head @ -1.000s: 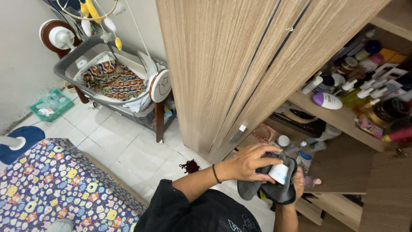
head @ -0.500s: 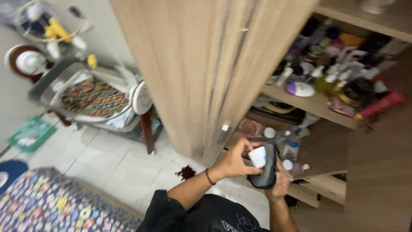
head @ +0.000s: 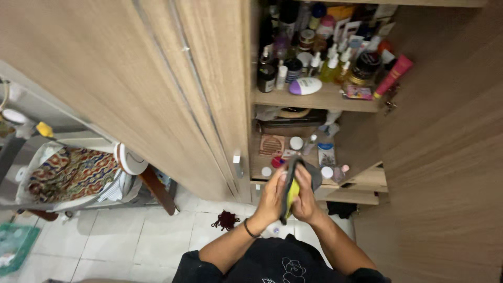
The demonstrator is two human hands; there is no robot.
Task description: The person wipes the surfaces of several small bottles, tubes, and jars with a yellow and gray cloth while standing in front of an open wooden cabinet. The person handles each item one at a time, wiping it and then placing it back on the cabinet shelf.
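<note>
My left hand (head: 270,198) and my right hand (head: 305,200) are pressed together in front of an open wooden cupboard. Between them they grip a dark grey cloth (head: 296,170) with a yellow side showing between the palms. The cloth stands up on edge above my fingers. Whether the small white jar seen earlier is inside the cloth is hidden. Just beyond my hands is the lower shelf (head: 367,181) with small jars and bottles on it.
The upper shelf (head: 325,99) is crowded with bottles, a purple-and-white oval bottle (head: 305,85) and a pink tube (head: 393,76). Cupboard doors stand open at left (head: 157,94) and right (head: 445,157). A baby cradle (head: 68,173), a dark red tuft (head: 225,220) and a green basket (head: 13,246) are on the tiled floor.
My view has swung right and up to face the cupboard. My hands have closed together around the cloth, and the white jar is no longer visible.
</note>
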